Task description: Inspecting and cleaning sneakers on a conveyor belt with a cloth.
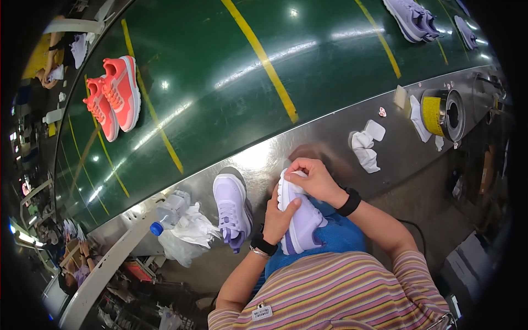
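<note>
A lavender sneaker (303,226) with a white sole rests in my lap, its toe pointing at the metal ledge. My left hand (278,218) is closed around its middle, thumb over the upper and fingers along the sole. At the toe, my right hand (318,180) has its fingers pinched together against the shoe. Something white shows under those fingertips; I cannot tell whether it is a wipe or part of the shoe. Another lavender sneaker (230,204) stands on the ledge to the left, apart from both hands.
Beyond the metal ledge (330,124) runs a green conveyor belt (192,60) carrying coral sneakers (122,93) and lavender sneakers (410,19). On the ledge are a clear bottle (171,212), crumpled white tissue (363,149) and a yellow-labelled can (441,115). Other people work at far left.
</note>
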Motion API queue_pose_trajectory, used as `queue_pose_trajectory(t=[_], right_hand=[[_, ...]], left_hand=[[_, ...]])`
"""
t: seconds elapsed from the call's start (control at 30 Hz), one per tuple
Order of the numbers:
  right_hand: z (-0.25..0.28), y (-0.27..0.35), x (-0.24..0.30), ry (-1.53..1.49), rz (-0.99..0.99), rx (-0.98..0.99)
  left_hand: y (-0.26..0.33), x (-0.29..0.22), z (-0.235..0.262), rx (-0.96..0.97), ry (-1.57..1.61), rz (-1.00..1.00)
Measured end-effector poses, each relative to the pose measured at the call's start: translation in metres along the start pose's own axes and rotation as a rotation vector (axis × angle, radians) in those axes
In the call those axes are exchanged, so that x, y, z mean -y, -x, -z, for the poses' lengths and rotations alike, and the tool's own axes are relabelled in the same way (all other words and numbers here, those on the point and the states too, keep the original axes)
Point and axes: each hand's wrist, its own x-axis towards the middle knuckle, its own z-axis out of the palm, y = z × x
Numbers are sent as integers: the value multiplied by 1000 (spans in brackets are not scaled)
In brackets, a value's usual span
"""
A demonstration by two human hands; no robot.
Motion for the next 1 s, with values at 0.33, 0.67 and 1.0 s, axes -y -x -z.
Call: queue_pose_trajectory(t=[0.33,0.67,1.0], right_hand=[[-11,5,5,253,69,-213],[-10,3,5,276,138,-236],[-5,-1,2,265,101,-219]], left_hand=[[0,0,2,-50,-194,-80],[-1,3,2,-68,-203,-133],[-1,3,1,-98,-344,-200]])
